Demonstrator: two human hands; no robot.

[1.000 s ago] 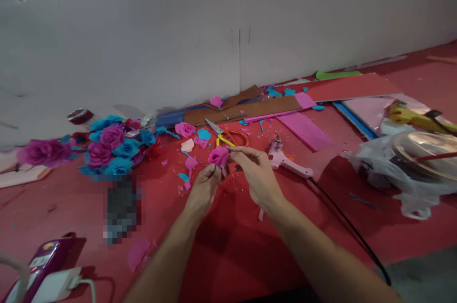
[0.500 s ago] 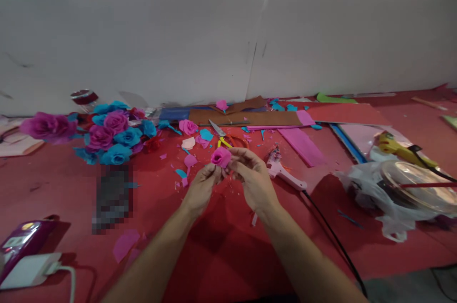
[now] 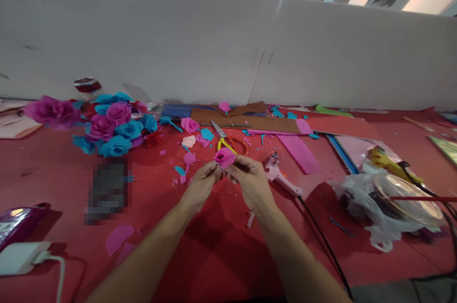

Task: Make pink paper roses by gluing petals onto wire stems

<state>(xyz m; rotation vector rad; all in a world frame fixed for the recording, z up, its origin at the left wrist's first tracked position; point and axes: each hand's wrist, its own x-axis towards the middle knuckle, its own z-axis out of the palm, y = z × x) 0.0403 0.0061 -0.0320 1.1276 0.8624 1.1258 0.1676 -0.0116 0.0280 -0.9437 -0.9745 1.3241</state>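
Observation:
Between my two hands a small pink paper flower (image 3: 224, 157) is held up over the red table (image 3: 210, 255), its rolled centre facing me. My left hand (image 3: 202, 184) pinches it low on the left side, fingers closed. From the right, my right hand (image 3: 252, 179) has thumb and fingers closed on its petals. The flower's base is hidden by my fingers. Just beyond it lie scissors (image 3: 223, 137) with yellow and orange handles. A pale pink glue gun (image 3: 282, 180) with a dark, crusted nozzle rests to the right of my right hand.
A bunch of blue, pink and red paper flowers (image 3: 114, 124) stands at the left. Crepe paper strips (image 3: 267, 124) and scraps lie along the back by a white board (image 3: 143, 36). At right are a plastic bag (image 3: 371, 212), a yellow glue gun (image 3: 392, 162) and a black cord (image 3: 321, 236).
The flower has tilted slightly, and my right fingers have shifted lower along its right side. Both hands keep hold of it. My head view has tipped a little.

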